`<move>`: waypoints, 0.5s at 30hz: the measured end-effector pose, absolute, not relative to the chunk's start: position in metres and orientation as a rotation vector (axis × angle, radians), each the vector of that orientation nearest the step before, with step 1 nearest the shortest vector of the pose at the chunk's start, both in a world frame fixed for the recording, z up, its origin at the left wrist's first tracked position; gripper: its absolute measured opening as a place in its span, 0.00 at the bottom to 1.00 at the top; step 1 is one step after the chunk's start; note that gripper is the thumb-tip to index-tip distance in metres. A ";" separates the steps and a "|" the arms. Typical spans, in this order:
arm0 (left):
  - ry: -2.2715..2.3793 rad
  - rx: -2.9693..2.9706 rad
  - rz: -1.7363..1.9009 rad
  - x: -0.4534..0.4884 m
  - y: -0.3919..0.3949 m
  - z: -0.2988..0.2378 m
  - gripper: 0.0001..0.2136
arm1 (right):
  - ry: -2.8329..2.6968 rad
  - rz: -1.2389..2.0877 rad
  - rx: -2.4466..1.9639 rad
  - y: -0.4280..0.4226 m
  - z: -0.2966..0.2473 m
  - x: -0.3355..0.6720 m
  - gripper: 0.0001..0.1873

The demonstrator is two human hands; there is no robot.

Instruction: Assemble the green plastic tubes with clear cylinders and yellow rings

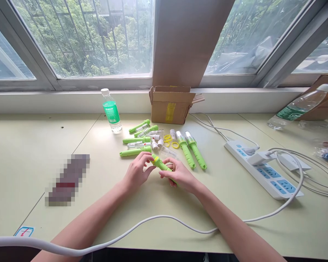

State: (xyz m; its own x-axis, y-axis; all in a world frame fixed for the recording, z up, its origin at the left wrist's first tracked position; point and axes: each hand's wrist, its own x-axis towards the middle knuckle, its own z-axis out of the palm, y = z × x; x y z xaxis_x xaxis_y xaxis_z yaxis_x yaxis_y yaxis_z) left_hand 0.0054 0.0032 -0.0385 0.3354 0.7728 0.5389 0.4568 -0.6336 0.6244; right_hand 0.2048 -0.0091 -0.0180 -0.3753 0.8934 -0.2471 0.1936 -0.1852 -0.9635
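My right hand (177,173) is closed round a green plastic handle (161,164), tilted with its threaded end up and to the left. At that end, the fingers of my left hand (140,170) pinch a yellow ring (155,159) that sits round the handle's neck. Just beyond my hands lie more green handles (135,151), clear plastic tubes (168,151), small white-based parts (154,144) and loose yellow rings (175,145). To the right, two green sticks with clear tops (187,150) lie side by side.
A water bottle (112,112) and an open cardboard box (171,105) stand at the back. On the right are a power strip (262,169) with plugs and a leaning bottle (297,107). A white cable (158,217) crosses the table near my forearms. A blurred dark object (68,178) lies left.
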 end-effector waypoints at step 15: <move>1.099 2.319 1.210 0.004 0.002 -0.036 0.08 | -1.625 1.555 -1.258 -0.009 -0.012 0.205 0.16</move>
State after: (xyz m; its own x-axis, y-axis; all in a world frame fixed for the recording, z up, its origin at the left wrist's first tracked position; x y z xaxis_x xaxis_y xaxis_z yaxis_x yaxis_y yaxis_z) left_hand 0.0041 0.0021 -0.0362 0.3517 0.7463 0.5650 0.4907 -0.6610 0.5677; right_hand 0.2053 -0.0087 -0.0123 -0.4049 0.8908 -0.2061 0.2449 -0.1115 -0.9631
